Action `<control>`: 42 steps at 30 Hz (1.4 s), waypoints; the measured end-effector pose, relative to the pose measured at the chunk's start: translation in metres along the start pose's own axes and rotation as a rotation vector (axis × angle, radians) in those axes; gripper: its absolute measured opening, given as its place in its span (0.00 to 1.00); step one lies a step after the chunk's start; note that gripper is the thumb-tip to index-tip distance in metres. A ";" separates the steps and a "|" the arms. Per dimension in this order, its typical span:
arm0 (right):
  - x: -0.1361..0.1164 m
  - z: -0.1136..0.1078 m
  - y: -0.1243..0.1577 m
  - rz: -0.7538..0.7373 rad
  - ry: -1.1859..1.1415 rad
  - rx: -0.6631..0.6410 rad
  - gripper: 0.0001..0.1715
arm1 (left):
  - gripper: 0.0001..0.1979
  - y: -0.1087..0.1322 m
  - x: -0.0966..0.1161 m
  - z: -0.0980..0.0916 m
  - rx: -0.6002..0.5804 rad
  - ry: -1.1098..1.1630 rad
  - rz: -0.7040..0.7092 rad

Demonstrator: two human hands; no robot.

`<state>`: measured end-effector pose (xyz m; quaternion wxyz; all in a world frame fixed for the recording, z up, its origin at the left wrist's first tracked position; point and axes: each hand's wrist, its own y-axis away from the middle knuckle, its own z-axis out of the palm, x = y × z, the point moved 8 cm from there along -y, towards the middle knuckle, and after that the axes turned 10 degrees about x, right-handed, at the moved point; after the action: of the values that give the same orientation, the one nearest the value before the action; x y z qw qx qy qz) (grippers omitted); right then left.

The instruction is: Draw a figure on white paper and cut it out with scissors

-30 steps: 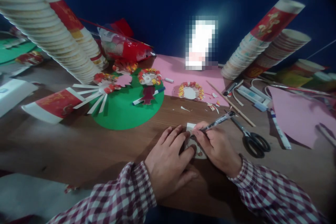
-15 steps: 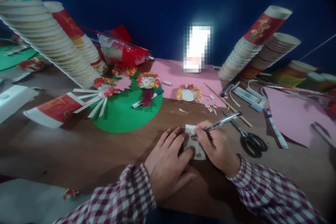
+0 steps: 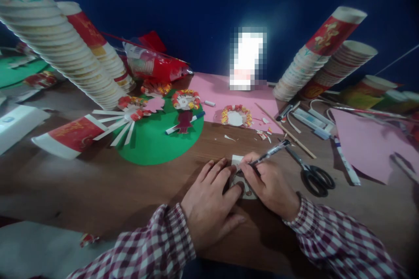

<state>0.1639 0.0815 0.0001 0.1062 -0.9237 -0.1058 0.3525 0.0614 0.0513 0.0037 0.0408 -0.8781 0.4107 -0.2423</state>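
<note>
A small piece of white paper (image 3: 237, 159) with a drawn dark outline lies on the brown table, partly covered by both hands. My left hand (image 3: 212, 200) rests flat with its fingers stretched out, the fingertips on the paper's left side. Between the thumb and fingers of my right hand (image 3: 270, 183) is a pen (image 3: 273, 150), its tip low over the upper part of the paper. The tip's contact with the paper is hard to make out. To the right of that hand lie black-handled scissors (image 3: 317, 179).
Tall stacks of paper cups (image 3: 65, 43) lean into view at left, with more cup stacks (image 3: 322, 48) at right. A green paper disc (image 3: 147, 148) carries cut decorations and a marker. Pink paper (image 3: 212, 89) holds a ring-shaped piece (image 3: 236, 116). A wooden stick (image 3: 288, 133) lies near the scissors.
The pen and my right hand have shifted slightly left, and the pen's back end has swung left. My left hand stays in place on the paper.
</note>
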 end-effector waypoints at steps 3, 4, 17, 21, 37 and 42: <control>0.002 -0.001 0.000 0.006 0.001 0.017 0.12 | 0.22 0.000 0.000 0.000 -0.013 0.000 -0.005; 0.002 -0.001 0.000 0.008 0.003 0.022 0.12 | 0.22 0.000 0.000 0.000 -0.013 0.000 -0.006; 0.004 -0.001 -0.001 0.013 -0.011 0.032 0.11 | 0.22 -0.002 0.000 -0.002 -0.026 0.007 0.009; 0.004 0.000 -0.001 0.025 -0.018 0.026 0.12 | 0.22 -0.002 0.001 -0.002 -0.023 0.004 0.009; 0.003 -0.003 -0.002 0.039 0.012 0.037 0.13 | 0.22 -0.001 0.001 -0.002 -0.039 0.006 0.005; 0.003 -0.003 -0.001 0.040 0.008 0.035 0.13 | 0.23 -0.001 0.000 -0.005 -0.009 0.023 -0.002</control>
<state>0.1683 0.0828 0.0002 0.1159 -0.9251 -0.0806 0.3527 0.0600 0.0522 0.0079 0.0319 -0.8759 0.4112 -0.2505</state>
